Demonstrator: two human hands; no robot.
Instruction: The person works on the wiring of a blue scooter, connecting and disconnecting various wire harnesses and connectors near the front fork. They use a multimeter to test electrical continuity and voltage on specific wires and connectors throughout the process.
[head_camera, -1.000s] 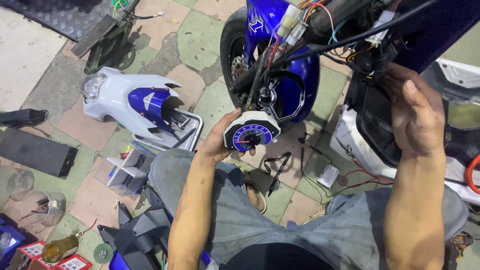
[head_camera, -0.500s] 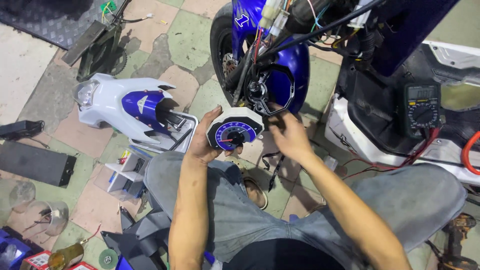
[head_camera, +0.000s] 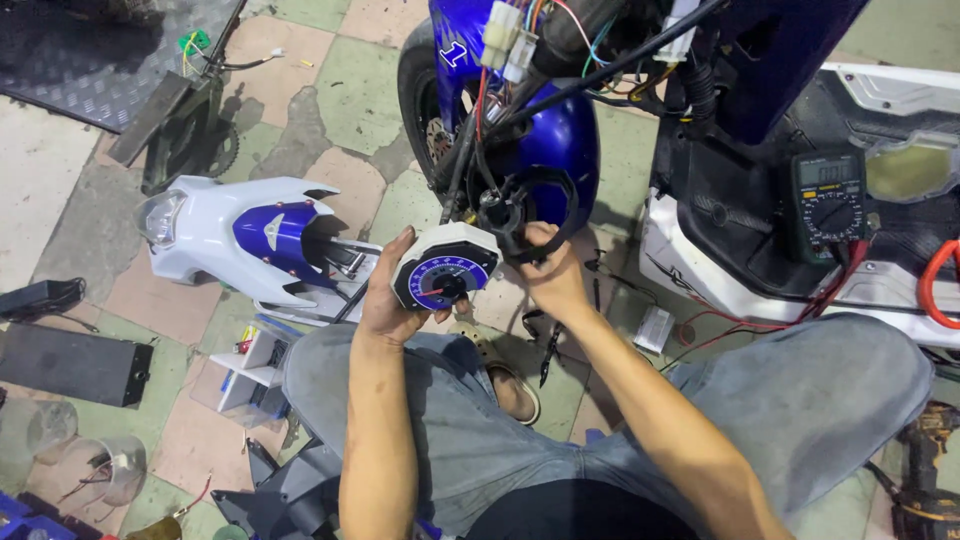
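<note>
Left hand (head_camera: 385, 300) is cupping the round blue-faced speedometer (head_camera: 445, 270) from its left edge, fingers curled around the white housing and dial tilted up toward the camera — holding it steady just below the scooter's front wheel (head_camera: 500, 120). Right hand (head_camera: 550, 275) is working at the gauge's right side, fingers pinching the black cable loop (head_camera: 545, 215) there. A green-cased multimeter (head_camera: 828, 205) is resting on the footboard, dial facing up; a small white box (head_camera: 250, 365) with coloured labels is sitting by the left knee.
</note>
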